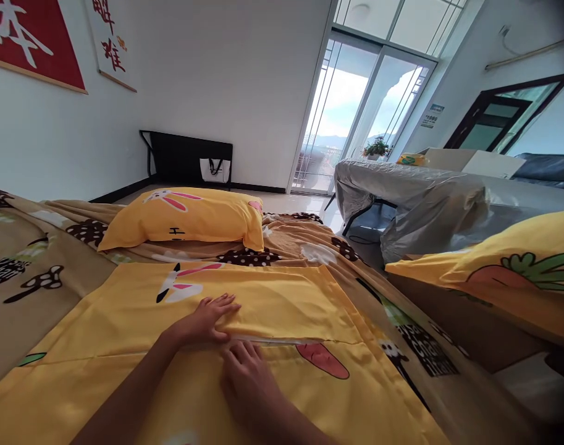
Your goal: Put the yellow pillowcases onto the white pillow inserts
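Observation:
A flat yellow pillowcase (282,303) with rabbit and carrot prints lies spread on the bed in front of me. Across its middle runs a seam, and a thin white strip shows along it near my hands. My left hand (206,320) rests on the fabric just above this seam, fingers spread. Below and to the right of it, my right hand (249,374) is closed at the seam, its curled fingers on the pillowcase edge; the fingertips are partly hidden. Beyond the pillowcase lies a stuffed yellow pillow (202,219).
A brown patterned blanket (36,266) covers the bed. At the right, another yellow pillow (508,266) sits on a brown box-like surface (448,315). Farther back stand a plastic-covered table (411,179), a black folded panel (184,154) with a white bag (214,171), and glass doors (356,105).

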### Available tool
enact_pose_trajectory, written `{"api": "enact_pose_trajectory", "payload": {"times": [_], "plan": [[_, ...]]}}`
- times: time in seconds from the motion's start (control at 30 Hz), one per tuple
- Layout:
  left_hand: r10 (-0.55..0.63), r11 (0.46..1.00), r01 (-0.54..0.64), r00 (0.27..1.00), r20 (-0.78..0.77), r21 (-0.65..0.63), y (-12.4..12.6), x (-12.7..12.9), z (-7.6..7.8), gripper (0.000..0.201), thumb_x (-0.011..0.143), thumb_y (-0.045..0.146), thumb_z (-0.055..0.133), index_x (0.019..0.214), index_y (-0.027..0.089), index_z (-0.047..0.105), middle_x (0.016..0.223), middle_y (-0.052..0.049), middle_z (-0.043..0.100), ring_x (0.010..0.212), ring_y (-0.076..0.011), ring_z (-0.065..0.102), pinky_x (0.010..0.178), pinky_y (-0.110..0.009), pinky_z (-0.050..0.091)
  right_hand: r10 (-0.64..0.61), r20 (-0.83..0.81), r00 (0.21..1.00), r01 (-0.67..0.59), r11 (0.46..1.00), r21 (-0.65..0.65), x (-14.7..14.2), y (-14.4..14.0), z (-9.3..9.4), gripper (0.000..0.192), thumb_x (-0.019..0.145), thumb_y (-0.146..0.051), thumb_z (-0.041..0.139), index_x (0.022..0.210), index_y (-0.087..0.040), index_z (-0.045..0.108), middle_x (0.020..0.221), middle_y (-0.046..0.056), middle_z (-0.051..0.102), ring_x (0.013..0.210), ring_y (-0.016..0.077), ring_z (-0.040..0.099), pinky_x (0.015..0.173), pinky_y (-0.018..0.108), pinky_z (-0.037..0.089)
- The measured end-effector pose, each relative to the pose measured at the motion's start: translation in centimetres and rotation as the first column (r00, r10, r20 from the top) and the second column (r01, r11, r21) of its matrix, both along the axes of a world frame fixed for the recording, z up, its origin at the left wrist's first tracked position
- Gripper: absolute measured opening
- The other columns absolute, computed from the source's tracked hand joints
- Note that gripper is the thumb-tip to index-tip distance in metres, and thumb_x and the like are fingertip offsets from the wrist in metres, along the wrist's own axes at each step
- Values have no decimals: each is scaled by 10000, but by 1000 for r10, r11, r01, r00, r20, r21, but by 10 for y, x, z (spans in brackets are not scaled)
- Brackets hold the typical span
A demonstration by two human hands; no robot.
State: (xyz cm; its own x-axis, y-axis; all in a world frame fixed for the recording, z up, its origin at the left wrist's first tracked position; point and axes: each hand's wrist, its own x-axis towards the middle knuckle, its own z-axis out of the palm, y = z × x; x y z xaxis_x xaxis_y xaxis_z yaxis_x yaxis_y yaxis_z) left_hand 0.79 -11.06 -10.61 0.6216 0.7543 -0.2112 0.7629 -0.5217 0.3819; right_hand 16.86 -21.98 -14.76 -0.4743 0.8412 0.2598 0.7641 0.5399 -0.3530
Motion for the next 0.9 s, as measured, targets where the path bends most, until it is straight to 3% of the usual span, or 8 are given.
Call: {"api": "enact_pose_trajectory", "payload": {"times": [0.23,0.4,0.57,0.7,0.83,0.9], "plan": [[62,978,-72,997,56,196,8,-2,-13,508,853,300,538,1353,226,488,1463,-82,439,1381,-216,363,1102,-422,283,-33,110,993,37,999,-37,1,3,0,128,820,-179,537,939,-196,582,944,59,602,932,217,511,855,354,383],[197,884,-229,973,119,408,9,1,-21,387,887,374,542,1226,190,580,1336,-108,575,1263,-249,497,1050,-472,303,12,135,991,-6,999,-40,0,2,-2,89,830,-179,538,903,-189,589,923,49,632,914,200,537,857,338,366],[249,804,-279,960,128,525,6,6,-23,313,877,353,574,1133,179,617,1241,-92,636,1175,-263,551,1008,-487,327,258,181,949,-253,966,-54,-2,-7,4,51,786,-222,604,813,-183,585,822,21,659,782,156,570,732,266,370],[291,771,-290,952,91,567,6,7,-24,241,879,275,558,1092,185,627,1235,-99,632,1161,-271,548,995,-492,335,525,178,833,-522,850,-66,1,-11,11,131,806,-303,650,795,-193,581,751,-22,657,707,115,565,722,218,370],[314,746,-276,948,46,606,4,10,-14,258,862,170,510,1101,190,607,1275,-126,586,1187,-291,507,1002,-498,331,572,201,795,-580,814,-26,2,-10,7,183,774,-330,699,824,-193,589,752,-37,660,714,104,573,728,197,375],[259,774,-213,966,8,597,-3,15,-1,271,836,99,466,1057,172,605,1211,-140,594,1134,-293,523,955,-461,378,555,228,800,-567,824,-17,1,-10,5,210,759,-352,712,811,-192,586,745,-39,660,702,105,573,721,202,379]]}}
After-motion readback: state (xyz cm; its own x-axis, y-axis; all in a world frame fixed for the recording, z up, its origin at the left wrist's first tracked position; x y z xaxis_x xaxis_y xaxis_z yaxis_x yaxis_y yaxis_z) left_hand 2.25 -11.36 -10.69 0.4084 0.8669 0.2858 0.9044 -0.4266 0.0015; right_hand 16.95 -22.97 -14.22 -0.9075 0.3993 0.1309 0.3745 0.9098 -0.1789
